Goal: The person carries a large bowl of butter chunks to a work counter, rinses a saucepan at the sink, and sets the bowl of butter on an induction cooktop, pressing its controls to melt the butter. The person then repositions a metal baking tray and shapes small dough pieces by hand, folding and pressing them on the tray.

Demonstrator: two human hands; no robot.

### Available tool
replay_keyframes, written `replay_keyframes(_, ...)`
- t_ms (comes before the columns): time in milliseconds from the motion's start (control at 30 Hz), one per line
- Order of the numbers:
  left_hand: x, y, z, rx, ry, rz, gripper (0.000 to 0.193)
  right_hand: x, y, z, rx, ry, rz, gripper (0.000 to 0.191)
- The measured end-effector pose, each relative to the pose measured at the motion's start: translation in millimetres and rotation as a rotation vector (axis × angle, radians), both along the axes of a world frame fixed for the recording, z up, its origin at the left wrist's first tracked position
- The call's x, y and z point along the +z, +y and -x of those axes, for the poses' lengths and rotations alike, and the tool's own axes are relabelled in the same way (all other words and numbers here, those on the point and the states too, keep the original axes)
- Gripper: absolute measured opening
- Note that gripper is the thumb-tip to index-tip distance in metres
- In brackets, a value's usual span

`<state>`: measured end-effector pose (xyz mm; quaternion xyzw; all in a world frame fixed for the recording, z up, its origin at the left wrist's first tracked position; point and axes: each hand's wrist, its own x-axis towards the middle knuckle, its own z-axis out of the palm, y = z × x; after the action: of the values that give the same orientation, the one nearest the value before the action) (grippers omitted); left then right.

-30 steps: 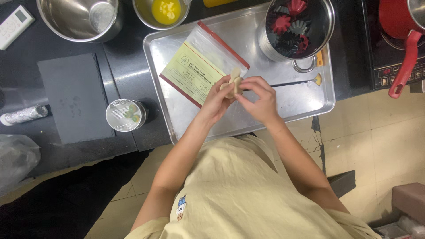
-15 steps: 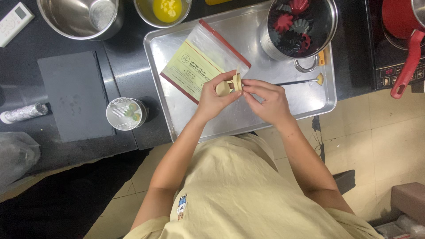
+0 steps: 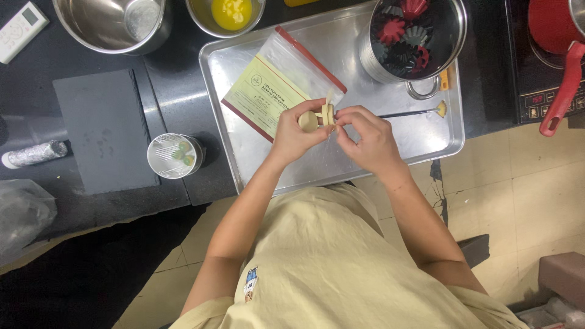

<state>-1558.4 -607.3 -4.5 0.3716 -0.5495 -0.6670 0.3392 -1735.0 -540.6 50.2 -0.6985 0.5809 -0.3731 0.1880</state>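
Over a metal baking tray (image 3: 426, 137), my left hand (image 3: 295, 134) cups a small pale piece of dough (image 3: 308, 120). My right hand (image 3: 365, 137) pinches the dough's upright folded edge with its fingertips. Both hands meet at the dough, just above the tray. Under them lies a clear zip bag (image 3: 280, 85) with a pale green card inside and a red seal strip.
A steel pot (image 3: 420, 39) of red and black fluted moulds stands on the tray's far right, a thin tool (image 3: 414, 112) beside it. A bowl of yellow egg (image 3: 228, 13), a steel bowl (image 3: 109, 21), a dark slate board (image 3: 106, 131), a film-covered cup (image 3: 173, 155) and a red pan (image 3: 557, 42) surround the tray.
Both hands have shifted slightly left over the tray, and the dough has turned in my fingers, its round face now showing in my left hand.
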Motion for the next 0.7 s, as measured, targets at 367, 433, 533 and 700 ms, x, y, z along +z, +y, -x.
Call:
replay_keyframes(367, -3, -1, -5, -0.026, 0.045, 0.054, 0.052, 7, -1, 9, 0.071, -0.255, -0.142, 0.016)
replay_keyframes(433, 0, -1, -6, -0.053, 0.044, 0.018, 0.052, 8, -1, 10, 0.073, -0.216, -0.109, 0.016)
replay_keyframes(533, 5, 1, -4, -0.031, 0.069, -0.021, 0.052, 7, 2, 6, 0.020, -0.028, 0.011, 0.016)
replay_keyframes(700, 9, 4, 1, 0.034, -0.023, 0.013, 0.050, 4, 5, -4, -0.044, 0.114, 0.125, 0.017)
